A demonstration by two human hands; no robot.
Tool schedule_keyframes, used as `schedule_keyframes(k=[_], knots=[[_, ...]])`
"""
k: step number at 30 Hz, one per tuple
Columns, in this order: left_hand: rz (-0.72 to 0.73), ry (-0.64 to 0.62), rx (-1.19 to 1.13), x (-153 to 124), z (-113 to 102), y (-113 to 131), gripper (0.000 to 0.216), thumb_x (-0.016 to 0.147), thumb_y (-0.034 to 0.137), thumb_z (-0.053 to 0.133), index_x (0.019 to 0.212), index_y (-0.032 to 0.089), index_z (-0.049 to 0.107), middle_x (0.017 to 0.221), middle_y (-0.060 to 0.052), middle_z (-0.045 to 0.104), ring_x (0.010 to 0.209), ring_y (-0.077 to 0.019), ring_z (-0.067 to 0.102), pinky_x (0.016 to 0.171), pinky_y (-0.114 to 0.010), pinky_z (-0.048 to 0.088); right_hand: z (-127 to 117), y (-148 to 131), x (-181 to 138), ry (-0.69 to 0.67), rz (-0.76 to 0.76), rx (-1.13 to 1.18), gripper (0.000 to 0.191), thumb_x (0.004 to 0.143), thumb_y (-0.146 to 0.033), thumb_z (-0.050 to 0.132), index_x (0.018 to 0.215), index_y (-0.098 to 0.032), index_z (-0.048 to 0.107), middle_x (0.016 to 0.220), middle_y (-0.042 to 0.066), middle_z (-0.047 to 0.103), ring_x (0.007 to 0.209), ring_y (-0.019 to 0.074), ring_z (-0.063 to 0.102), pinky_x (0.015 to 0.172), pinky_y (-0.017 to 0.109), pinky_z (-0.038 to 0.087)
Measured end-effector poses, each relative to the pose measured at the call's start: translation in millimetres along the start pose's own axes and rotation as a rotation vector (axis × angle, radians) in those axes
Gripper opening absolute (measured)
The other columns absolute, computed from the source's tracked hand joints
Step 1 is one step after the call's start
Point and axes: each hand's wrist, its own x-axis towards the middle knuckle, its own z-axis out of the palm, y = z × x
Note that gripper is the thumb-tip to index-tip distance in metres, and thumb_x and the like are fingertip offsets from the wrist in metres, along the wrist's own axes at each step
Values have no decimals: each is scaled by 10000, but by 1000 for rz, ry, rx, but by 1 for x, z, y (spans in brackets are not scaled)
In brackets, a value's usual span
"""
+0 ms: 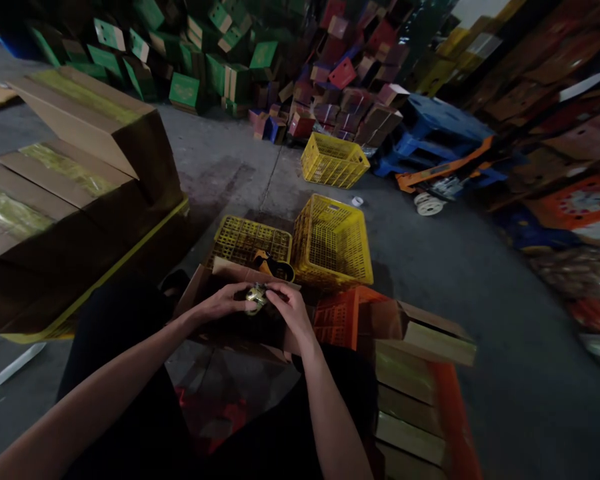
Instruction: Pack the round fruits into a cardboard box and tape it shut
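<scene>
My left hand (pixel 225 301) and my right hand (pixel 291 308) meet over an open brown cardboard box (pixel 205 283) in front of me. Between their fingertips they pinch a small shiny yellowish object (pixel 255 297), too small and dim to name. A tape dispenser (pixel 275 265) with a dark roll lies just beyond the hands, at the box's far edge. Both forearms reach in from the bottom of the view.
Two yellow plastic crates (pixel 333 243) stand just past the box, a third (pixel 334 160) farther back. An orange crate (pixel 337 317) with stacked flat cartons (pixel 415 393) sits to my right. Taped brown boxes (pixel 80 180) rise at left. Piles of green and red boxes and blue pallets fill the back.
</scene>
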Motion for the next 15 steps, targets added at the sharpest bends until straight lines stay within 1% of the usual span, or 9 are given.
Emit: schedule_keyframes(k=[2, 4, 8, 10, 12, 15], knots=[[1, 7, 10, -1, 1, 1, 567, 818, 457, 748, 1312, 205, 633, 1295, -88, 666, 1225, -311, 591, 1059, -423, 439, -2, 1, -1, 25, 23, -26, 274, 873, -461, 648, 971, -228, 753, 995, 39, 749, 950, 236, 678, 891, 366, 516], [-1, 20, 0, -1, 2, 3, 571, 834, 458, 734, 1336, 212, 616, 1358, -92, 630, 1272, -314, 559, 1095, -431, 407, -3, 2, -1, 73, 48, -14, 278, 866, -473, 649, 929, -224, 754, 931, 32, 748, 882, 229, 675, 826, 343, 520], [-12, 24, -111, -1, 2, 3, 646, 812, 448, 759, 1377, 202, 567, 1382, -117, 610, 1271, -323, 561, 1071, -443, 433, -6, 6, -2, 180, 59, -22, 287, 865, -486, 626, 907, -219, 723, 931, 33, 727, 897, 230, 651, 815, 323, 509], [4, 63, -118, 1, 0, 1, 662, 788, 444, 780, 1362, 190, 570, 1384, -130, 604, 1275, -331, 555, 1057, -439, 441, -7, 7, -2, 199, 88, -20, 292, 862, -491, 616, 918, -219, 704, 923, 32, 718, 882, 227, 645, 807, 323, 512], [13, 134, -77, 2, -2, -4, 631, 776, 446, 787, 1311, 174, 590, 1344, -140, 627, 1247, -331, 573, 1026, -426, 457, -7, 9, -2, 196, 112, 20, 294, 855, -485, 616, 954, -218, 689, 939, 31, 715, 880, 223, 648, 816, 328, 518], [-15, 248, -30, 6, -5, -15, 613, 732, 440, 818, 1227, 161, 589, 1166, -128, 698, 1108, -313, 644, 920, -398, 505, -6, 8, -1, 165, 99, 112, 344, 849, -469, 631, 1099, -238, 673, 1072, 37, 717, 980, 227, 656, 866, 339, 525]])
